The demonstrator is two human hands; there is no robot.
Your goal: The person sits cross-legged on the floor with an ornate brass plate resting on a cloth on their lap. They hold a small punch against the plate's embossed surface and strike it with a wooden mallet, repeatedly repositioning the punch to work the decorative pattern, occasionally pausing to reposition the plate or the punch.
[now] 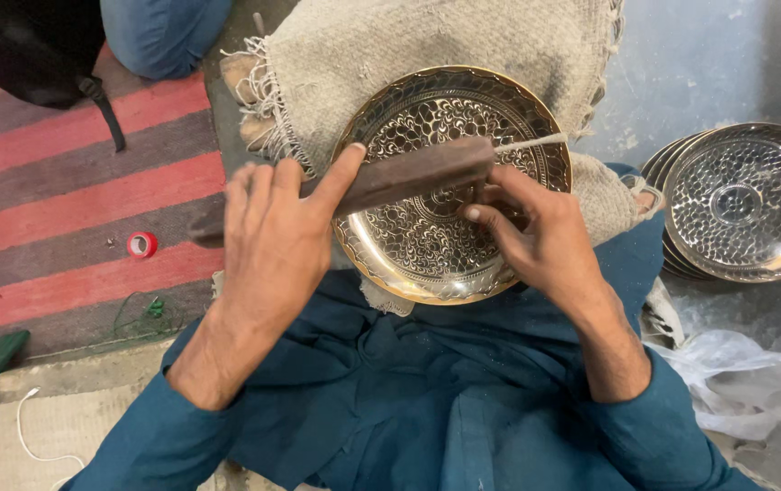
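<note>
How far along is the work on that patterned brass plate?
The brass plate already shows engraved pattern across the centre and rim. Right now the left hand holds a dark wooden bar over it, while the right hand steadies a thin tool. A stack of plates sits beside; whether those are finished is unclear.

I see a golden brass plate point(427, 264) chased all over with curling scroll-like motifs, its rim banded in a finer pattern. Across it lies a dark brown wooden block point(408, 177). Under the plate sits a coarse beige woven cloth point(463, 36) with a frayed fringe. My sleeves point(163, 436) and lap are deep teal. To my right I see a stack of silvery plates point(745, 205) with a hammered, dimpled pattern. The rug point(63, 182) is striped red and grey-brown, with a small red tape roll point(142, 245) on it.
</note>
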